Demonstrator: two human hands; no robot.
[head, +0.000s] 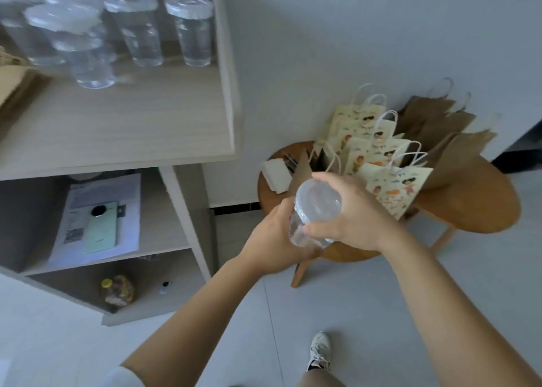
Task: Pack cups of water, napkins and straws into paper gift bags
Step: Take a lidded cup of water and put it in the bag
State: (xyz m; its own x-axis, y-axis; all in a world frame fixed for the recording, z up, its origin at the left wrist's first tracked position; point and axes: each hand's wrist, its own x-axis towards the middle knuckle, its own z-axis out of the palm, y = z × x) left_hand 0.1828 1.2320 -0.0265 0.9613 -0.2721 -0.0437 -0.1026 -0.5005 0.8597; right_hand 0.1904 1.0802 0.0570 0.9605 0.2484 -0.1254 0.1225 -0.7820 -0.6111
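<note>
Standing on pale floor tiles (258, 322), one shoe (319, 351) at the near edge, a person holds a clear lidded cup of water (315, 210) in both hands, just above the near left rim of a round wooden table (484, 205). The left hand (272, 240) wraps the cup's lower side from beneath. The right hand (355, 213) grips it from the right, thumb on the wall and fingers curled over the lid's edge. The cup is tilted, with its lid toward the viewer. On the table, printed paper bags (396, 187) stand with white handles up, brown paper bags (440, 128) behind them at right and a white stack of napkins (275, 172) at left. At left, a pale shelf unit (117, 123) carries more lidded cups (189, 32) on top and a green phone (101, 231) on a printed sheet lower down. A white wall (322, 49) closes the far side.
</note>
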